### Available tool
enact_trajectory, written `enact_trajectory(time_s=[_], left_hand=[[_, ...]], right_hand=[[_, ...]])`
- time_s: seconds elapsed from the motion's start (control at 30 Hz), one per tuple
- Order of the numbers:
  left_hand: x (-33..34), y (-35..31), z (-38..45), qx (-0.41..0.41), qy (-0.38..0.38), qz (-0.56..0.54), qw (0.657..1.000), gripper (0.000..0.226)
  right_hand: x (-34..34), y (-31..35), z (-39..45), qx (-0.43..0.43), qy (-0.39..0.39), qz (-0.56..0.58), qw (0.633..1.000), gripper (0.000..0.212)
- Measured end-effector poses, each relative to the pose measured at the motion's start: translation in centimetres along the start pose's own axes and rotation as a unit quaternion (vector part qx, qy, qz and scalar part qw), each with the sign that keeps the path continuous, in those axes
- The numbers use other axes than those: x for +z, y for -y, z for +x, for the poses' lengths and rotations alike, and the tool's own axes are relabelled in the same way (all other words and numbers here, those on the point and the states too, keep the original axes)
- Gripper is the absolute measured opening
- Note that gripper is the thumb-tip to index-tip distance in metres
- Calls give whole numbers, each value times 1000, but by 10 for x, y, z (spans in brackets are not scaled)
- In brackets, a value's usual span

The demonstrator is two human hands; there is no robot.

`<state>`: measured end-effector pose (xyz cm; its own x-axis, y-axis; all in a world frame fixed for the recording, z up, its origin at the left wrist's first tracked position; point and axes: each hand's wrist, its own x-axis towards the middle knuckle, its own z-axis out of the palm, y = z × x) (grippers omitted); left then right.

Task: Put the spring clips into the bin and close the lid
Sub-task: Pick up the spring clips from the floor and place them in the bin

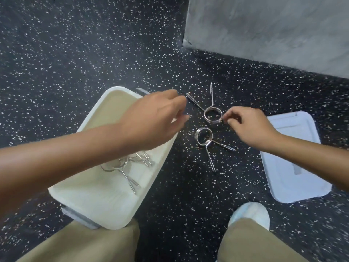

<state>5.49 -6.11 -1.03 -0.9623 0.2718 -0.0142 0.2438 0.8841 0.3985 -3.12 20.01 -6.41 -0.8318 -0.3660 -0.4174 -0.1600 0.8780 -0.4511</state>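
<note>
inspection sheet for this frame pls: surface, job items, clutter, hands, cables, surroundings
Surface: black speckled floor.
Job's things: white bin open, clips in bin; far clip and near clip on the floor; lid lying flat, right of them.
Clutter: nothing seen.
Hands: left hand above the bin, empty; right hand, fingertips at the far clip's coil, grip not confirmed.
Cables: nothing seen.
Surroundings: grey wall; knees, pale shoe.
</note>
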Motion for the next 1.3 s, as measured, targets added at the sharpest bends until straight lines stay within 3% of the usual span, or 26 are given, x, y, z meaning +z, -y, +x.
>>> enact_trajectory(time_s=[0.1,0.17,0.3,0.4,0.57,0.7,0.97,1.1,1.3], left_hand=[[15,-5,32,32,43,19,998,26],[27,-7,54,39,111,53,992,29],[59,-4,84,61,281,169,943,34],[83,-3,96,86,334,226,911,34],[109,-5,122,132,336,250,899,35],[119,-16,137,155,305,235,910,36],[120,-19,148,144,295,204,922,54],[116,-18,144,141,296,229,916,43],[109,-8,134,112,288,184,933,40]], right_hand=[[15,-16,-3,-29,63,-23,997,21],[26,-20,-4,-65,87,-50,993,27],[42,-18,-5,-125,131,-73,981,36],[52,-18,-6,-148,157,-91,972,41],[61,-17,-4,-181,157,-122,963,48],[62,-20,-9,-206,118,-139,961,45],[61,-42,-26,-241,92,-110,960,28],[59,-51,-36,-251,63,-75,963,20],[47,-59,-41,-255,-1,-38,966,12]])
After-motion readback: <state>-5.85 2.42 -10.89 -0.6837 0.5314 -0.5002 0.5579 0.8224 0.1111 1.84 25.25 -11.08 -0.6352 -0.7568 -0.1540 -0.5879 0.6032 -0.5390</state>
